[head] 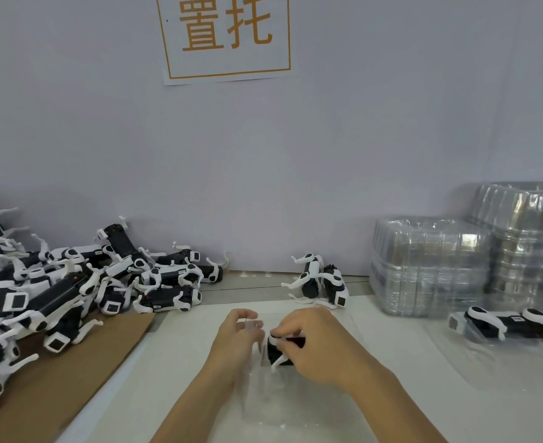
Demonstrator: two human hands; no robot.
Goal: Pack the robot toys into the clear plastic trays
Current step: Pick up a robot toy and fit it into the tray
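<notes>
While the right hand (314, 343) grips a black-and-white robot toy (283, 348) at table (391, 353) centre, the left hand (236, 338) pinches the edge of a clear plastic tray (265, 388), barely visible beneath both.

Risk: the toy's thin white legs could snag on the tray wall and bend if pressed down misaligned; the flimsy tray may buckle or slide under uneven pressure.

Surroundings: a heap of loose toys (72, 289) lies at nine o'clock, partly on brown cardboard (56, 388). Two more toys (322, 282) stand at twelve o'clock. Stacked trays (430, 266) occupy two o'clock; one packed toy (506, 324) lies at three o'clock. Nothing obstructs the work.
</notes>
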